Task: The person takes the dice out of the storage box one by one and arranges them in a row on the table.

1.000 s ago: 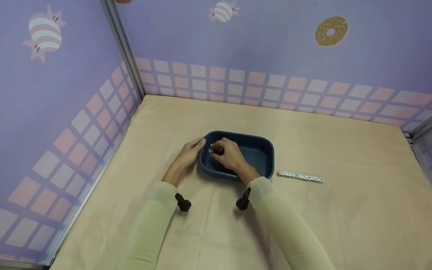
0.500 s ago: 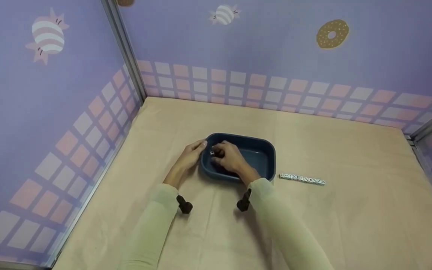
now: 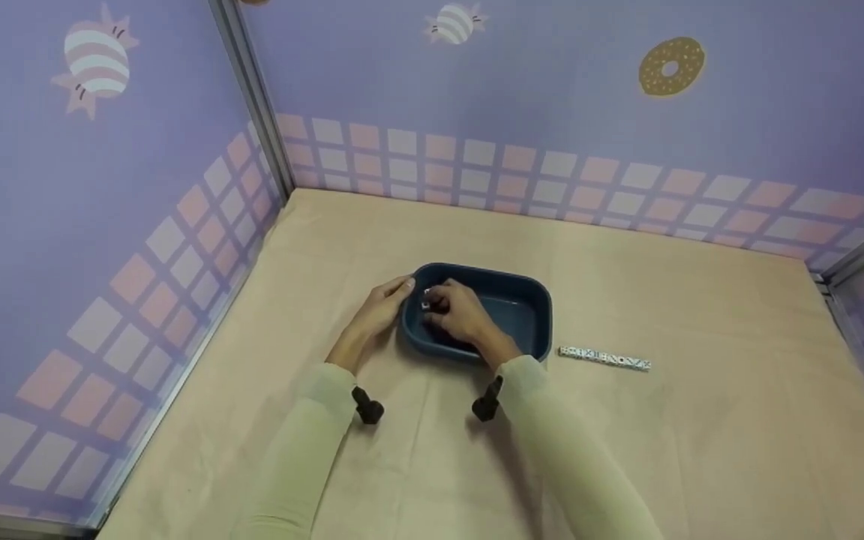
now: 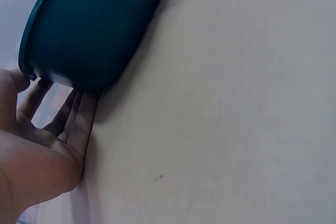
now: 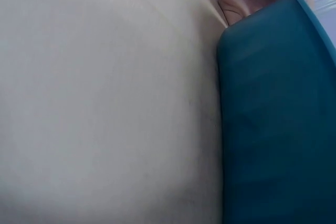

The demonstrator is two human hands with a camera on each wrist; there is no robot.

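In the head view a dark blue rectangular basin (image 3: 513, 315) stands on the cloth. My left hand (image 3: 378, 309) holds its left end, thumb over the rim and fingers against the outer wall, as the left wrist view shows. Inside the basin, at its left part, is my right hand (image 3: 462, 311) with bent fingers. Right at those fingertips shows a small white die (image 3: 425, 305), with another bit of white just above it. I cannot tell whether the fingers pinch the die. The basin wall hides the right hand in the right wrist view.
A straight row of white dice (image 3: 604, 358) lies on the beige cloth (image 3: 732, 420) just right of the basin. Patterned purple walls (image 3: 537, 90) border the table at the back and sides. Dark wrist mounts (image 3: 486, 405) hang near both cuffs.
The head view has shifted slightly. My left hand keeps its hold on the basin's end, and the right hand stays at the dice inside with only small finger movements.
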